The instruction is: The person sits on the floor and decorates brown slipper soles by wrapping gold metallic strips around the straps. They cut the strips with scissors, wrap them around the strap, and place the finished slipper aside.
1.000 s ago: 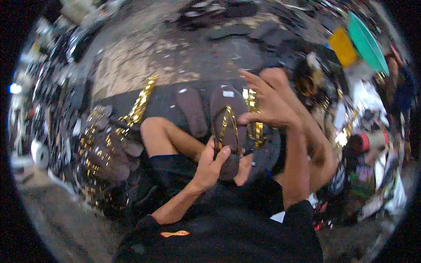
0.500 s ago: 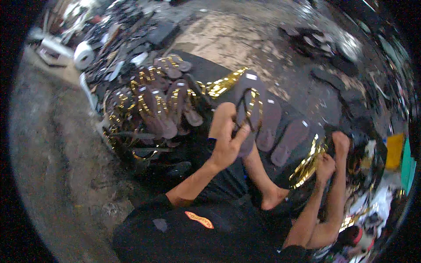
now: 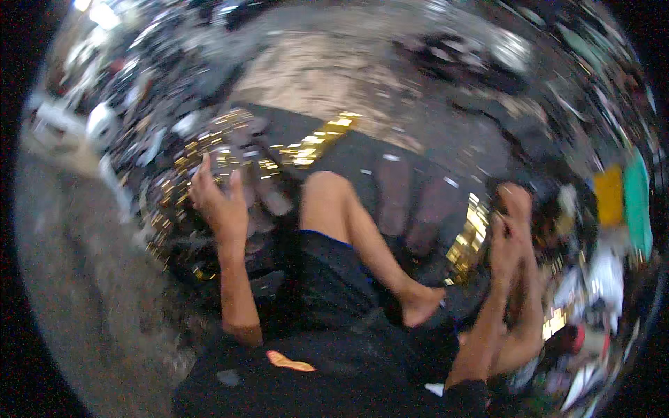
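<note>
My left hand (image 3: 224,212) is over the near side of a heap of dark brown sandals with gold straps (image 3: 233,129). Its fingers and thumb are spread, and nothing shows gripped between them. Off to the right, my right hand (image 3: 506,245) is curled beside my bare foot (image 3: 516,200) and a bundle of shiny gold straps (image 3: 468,240). Motion blurs its fingertips, so whatever they hold cannot be made out. Between the hands, a strapless brown sole (image 3: 394,191) lies beside another brown sole (image 3: 427,212) on a black mat (image 3: 348,157).
A gold strip bundle (image 3: 317,145) lies across the mat beyond my raised knee (image 3: 327,191). Dark scraps and a white roll (image 3: 103,124) are at the far left. Yellow (image 3: 608,195) and green (image 3: 639,209) pieces stand at the right among clutter.
My left hand has moved left from above my knee to the heap and let go of the strapped sandal it held. The view has shifted; my right hand stays by the gold straps.
</note>
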Available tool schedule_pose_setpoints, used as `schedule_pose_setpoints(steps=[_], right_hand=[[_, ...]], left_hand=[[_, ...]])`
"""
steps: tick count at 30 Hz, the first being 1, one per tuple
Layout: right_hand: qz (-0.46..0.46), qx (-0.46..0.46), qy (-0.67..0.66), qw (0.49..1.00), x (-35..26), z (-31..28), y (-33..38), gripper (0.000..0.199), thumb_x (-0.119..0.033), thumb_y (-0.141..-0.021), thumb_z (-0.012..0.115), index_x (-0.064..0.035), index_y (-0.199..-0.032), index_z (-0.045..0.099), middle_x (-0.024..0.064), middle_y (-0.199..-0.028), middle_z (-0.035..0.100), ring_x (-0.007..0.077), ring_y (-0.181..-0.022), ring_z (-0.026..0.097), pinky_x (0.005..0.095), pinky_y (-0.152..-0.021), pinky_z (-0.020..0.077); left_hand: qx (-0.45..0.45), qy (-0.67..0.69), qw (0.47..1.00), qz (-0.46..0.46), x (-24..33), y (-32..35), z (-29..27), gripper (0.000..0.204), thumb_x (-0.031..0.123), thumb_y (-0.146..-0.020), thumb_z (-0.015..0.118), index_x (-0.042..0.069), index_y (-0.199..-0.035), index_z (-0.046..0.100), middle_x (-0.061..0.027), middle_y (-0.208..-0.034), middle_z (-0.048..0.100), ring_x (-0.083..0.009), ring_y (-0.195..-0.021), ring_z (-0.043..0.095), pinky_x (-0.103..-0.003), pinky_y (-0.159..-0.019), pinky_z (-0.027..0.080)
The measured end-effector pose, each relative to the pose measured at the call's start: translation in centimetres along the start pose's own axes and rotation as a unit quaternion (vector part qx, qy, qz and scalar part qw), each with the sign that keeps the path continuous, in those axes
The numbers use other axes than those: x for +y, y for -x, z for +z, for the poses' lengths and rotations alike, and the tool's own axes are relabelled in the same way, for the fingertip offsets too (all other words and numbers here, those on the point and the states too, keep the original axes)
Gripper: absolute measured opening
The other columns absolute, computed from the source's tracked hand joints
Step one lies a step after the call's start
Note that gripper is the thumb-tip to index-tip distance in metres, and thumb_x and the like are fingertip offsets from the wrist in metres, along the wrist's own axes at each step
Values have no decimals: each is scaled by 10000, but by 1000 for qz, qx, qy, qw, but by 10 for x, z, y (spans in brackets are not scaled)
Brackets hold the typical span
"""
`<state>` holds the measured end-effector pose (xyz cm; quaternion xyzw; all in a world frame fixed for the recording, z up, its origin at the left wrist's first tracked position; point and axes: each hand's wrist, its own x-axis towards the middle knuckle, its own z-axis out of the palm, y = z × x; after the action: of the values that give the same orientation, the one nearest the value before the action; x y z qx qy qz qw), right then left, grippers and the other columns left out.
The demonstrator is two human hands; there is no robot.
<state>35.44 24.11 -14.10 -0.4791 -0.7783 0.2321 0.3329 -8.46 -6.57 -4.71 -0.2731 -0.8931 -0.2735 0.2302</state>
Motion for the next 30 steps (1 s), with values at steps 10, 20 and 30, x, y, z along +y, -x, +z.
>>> schedule_pose_setpoints(steps=[10,20,30], right_hand=[[107,-112,-270,950,-117,-40,42,134,-107,-969,775,-19,-1069,771,128,-964,803,158,-839,766,311,-747,603],[204,38,-357,911,-114,-24,52,135,-82,-987,747,-17,-1102,777,77,-997,793,147,-886,737,309,-827,590],[70,56,-341,936,-156,-23,50,198,33,-949,730,-15,-1138,767,85,-1047,739,179,-989,713,305,-877,570]], left_hand=[[-516,630,578,-42,268,99,48,484,92,-971,770,18,-1427,624,-112,-1217,737,-154,-970,709,-290,-811,617],[-453,589,666,-68,255,95,32,144,38,-983,757,-11,-1117,777,-36,-947,767,-76,-784,702,-213,-689,573],[-413,623,664,7,254,99,31,207,52,-989,762,-16,-1183,778,-57,-1094,752,-73,-974,679,-219,-841,553]])
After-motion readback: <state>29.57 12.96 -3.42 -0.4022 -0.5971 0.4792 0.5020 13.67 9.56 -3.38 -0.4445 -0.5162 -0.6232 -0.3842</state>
